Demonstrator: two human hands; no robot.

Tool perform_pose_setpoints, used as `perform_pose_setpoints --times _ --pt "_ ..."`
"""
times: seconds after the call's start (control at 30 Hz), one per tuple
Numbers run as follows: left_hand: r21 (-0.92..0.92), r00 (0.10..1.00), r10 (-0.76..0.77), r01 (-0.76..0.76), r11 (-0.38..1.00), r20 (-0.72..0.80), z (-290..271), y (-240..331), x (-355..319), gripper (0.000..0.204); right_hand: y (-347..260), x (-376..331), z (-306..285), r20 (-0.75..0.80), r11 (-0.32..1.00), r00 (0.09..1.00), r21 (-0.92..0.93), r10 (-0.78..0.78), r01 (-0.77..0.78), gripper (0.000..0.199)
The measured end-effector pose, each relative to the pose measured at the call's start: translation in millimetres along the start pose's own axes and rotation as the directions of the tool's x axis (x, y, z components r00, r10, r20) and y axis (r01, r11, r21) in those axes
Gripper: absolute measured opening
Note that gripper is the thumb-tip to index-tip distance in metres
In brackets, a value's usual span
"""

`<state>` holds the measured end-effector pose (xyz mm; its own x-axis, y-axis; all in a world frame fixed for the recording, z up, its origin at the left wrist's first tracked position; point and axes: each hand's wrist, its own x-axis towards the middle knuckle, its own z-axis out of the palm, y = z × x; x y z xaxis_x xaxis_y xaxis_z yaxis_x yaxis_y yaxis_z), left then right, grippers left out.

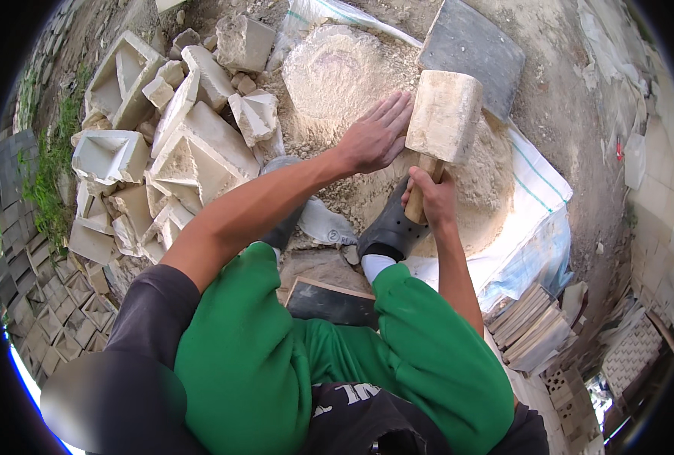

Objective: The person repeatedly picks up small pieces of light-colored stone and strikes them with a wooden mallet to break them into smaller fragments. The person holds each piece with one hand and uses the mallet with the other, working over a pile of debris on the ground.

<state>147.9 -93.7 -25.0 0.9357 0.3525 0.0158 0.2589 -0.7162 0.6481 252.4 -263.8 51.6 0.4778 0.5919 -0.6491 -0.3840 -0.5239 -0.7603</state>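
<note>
Pale wooden mallet, blocky head up, is held by its short handle over the sand heap on the white sheet's middle.

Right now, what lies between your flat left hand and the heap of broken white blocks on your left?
In the head view, only pale crushed powder and small rubble lie between the left hand and the broken blocks. No tool is there; the mallet is in the right hand.

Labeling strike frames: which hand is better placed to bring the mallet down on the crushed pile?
Right. The right hand has its grip closed on the wooden mallet handle. The left hand lies flat and open on the sandy pile beside the head.
</note>
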Motion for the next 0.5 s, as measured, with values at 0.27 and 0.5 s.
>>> perform_pose_setpoints --times 0.27,0.5 --pt "0.329 0.812 -0.446 0.567 0.755 -0.377 -45.7 -83.6 -31.7 0.085 -3.7 -0.2 -1.0 0.011 1.000 1.000 -0.005 0.002 -0.002 0.031" --pt "0.163 0.999 -0.046 0.049 0.985 -0.017 -3.6 -33.3 9.5 0.075 -1.6 2.2 0.6 0.011 1.000 1.000 -0.019 0.011 -0.011 0.030"
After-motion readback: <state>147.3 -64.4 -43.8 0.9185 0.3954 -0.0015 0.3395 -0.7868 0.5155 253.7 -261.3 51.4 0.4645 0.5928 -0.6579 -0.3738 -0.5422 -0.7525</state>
